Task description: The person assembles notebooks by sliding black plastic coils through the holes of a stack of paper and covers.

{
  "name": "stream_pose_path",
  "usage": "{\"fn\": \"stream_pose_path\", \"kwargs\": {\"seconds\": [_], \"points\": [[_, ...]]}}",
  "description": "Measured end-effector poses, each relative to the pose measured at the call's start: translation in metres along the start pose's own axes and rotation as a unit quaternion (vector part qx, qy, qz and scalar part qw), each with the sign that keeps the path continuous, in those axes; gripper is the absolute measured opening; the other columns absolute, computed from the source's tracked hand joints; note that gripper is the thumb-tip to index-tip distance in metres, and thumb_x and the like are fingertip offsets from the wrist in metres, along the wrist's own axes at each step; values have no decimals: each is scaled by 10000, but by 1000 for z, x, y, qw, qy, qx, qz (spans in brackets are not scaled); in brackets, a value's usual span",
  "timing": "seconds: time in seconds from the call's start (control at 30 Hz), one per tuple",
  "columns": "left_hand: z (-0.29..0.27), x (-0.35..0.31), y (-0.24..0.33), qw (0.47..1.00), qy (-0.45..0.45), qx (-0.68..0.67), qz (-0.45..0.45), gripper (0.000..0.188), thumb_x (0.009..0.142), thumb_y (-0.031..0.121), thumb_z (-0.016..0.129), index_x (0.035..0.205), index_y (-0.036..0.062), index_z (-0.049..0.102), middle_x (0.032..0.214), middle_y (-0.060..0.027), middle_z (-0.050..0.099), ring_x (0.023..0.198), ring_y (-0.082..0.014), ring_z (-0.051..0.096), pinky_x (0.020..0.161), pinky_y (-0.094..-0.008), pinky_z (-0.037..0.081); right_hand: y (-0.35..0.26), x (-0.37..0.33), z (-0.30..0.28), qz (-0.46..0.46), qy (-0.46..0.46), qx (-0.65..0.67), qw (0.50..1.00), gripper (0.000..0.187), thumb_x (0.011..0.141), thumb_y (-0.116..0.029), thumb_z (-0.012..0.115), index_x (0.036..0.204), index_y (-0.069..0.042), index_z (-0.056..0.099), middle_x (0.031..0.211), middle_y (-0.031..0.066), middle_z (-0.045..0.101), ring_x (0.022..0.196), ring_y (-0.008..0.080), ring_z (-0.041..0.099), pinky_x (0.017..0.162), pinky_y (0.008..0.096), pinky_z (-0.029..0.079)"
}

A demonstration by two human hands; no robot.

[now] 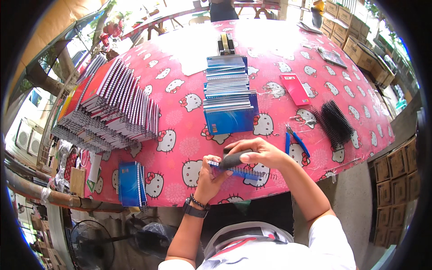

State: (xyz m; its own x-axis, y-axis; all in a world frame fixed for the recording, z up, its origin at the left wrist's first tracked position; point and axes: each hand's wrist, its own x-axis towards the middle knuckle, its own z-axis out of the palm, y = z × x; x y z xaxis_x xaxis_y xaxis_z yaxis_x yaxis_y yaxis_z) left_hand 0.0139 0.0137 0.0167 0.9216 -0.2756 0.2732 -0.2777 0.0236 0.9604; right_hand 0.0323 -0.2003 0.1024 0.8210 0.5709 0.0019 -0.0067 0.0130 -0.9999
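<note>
Close to the table's near edge, my left hand (208,182) is closed on the end of a small blue notebook (246,173), with a wire-like spiral along its edge. My right hand (260,151) wraps round a dark, foam-like cylinder (236,159) and presses it against or just over the notebook's spiral edge. Beyond my hands stands a long row of blue notebooks (229,120). Blue-handled cutters (297,141) lie open to the right, beside a bundle of black plastic spiral coils (334,123). A smaller stack of blue notebooks (130,184) sits at the left.
A tall pile of red spiral notebooks (118,101) fills the table's left side. Farther off are a tape dispenser (225,45), a pink card (295,89) and a wrapped packet (332,57). Cardboard boxes (396,189) stand right; a fan (92,243) stands below left. Another person (223,11) is beyond.
</note>
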Motion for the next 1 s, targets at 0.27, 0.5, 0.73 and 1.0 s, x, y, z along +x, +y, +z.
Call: {"fn": "stream_pose_path", "kwargs": {"seconds": [0.27,0.5,0.73,1.0], "points": [[2,2,0,997,-18,67,22,349,819,64,694,1039,40,423,942,-80,505,880,-183,519,803,-319,439,17,-18,-21,-31,189,-423,886,614,752,-463,736,1198,-66,591,1308,252,481,1219,415,439,1016,448,389],[29,21,68,976,-22,192,97,238,851,31,624,1054,32,500,906,-123,552,802,-220,579,714,-328,470,-17,-15,34,-245,228,-339,879,291,761,-138,729,1022,-72,617,939,82,613,890,276,584,761,360,493],[21,18,73,992,60,66,85,186,769,18,731,907,25,605,810,-42,636,682,-92,576,615,-230,460,-26,-16,36,-296,229,-302,877,248,734,-111,779,933,-56,640,809,69,593,723,196,587,618,307,486],[17,18,80,992,15,71,106,150,784,25,726,890,30,619,818,-40,639,676,-96,587,596,-223,466,-28,-17,36,-270,202,-270,902,244,737,-151,773,831,-55,569,735,64,516,675,225,537,576,319,445]]}}
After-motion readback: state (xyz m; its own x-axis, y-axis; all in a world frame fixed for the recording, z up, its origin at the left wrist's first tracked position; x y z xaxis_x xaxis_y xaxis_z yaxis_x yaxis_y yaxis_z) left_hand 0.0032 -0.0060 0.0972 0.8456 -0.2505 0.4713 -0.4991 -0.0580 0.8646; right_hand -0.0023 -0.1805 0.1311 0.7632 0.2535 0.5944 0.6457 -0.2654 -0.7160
